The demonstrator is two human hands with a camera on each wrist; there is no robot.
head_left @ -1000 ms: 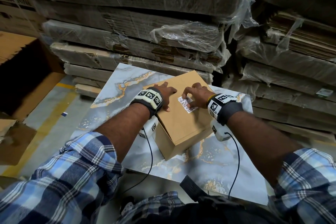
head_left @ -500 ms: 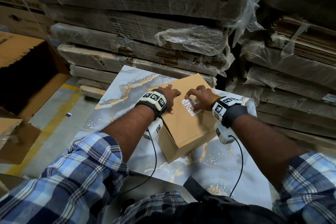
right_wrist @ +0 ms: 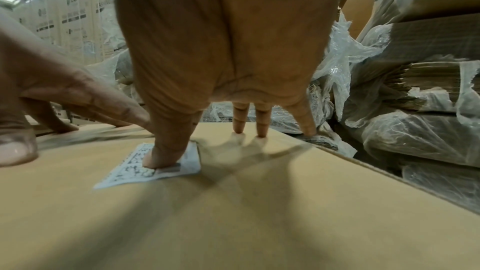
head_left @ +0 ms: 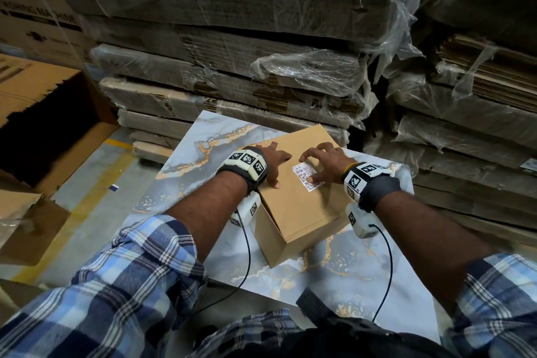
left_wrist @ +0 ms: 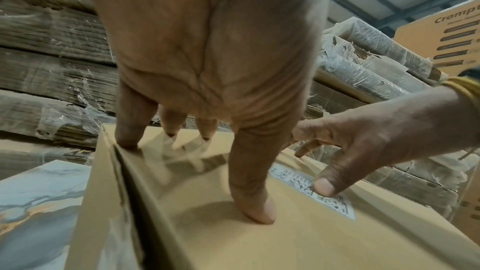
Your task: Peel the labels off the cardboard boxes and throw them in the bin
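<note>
On top of the box (head_left: 293, 200), towards its right side, lies the label (head_left: 307, 176): a small white sticker printed with dense codes, lying flat against the cardboard, with no corner plainly lifted in any view; it looks thin, light and limp, likely to tear or curl on itself if pulled fast, so the place to take hold is a corner or edge, teased up with a nail and then peeled low and slow. The right hand (head_left: 325, 161) arches over it, thumb pressed on the printed face, the other fingers (right_wrist: 261, 124) spread with their tips on the cardboard beyond; nothing is pinched yet. The left hand (head_left: 271, 161) rests beside it, fingers (left_wrist: 253, 198) straight and splayed, pressing the box top near its left edge to steady it; it holds nothing. The box seems light and fairly stiff, though its lid may give a little under pressure. It sits on a marbled table (head_left: 363, 273); behind stand stacks (head_left: 232, 73) of flattened, film-wrapped cardboard. No bin can be made out for certain.
</note>
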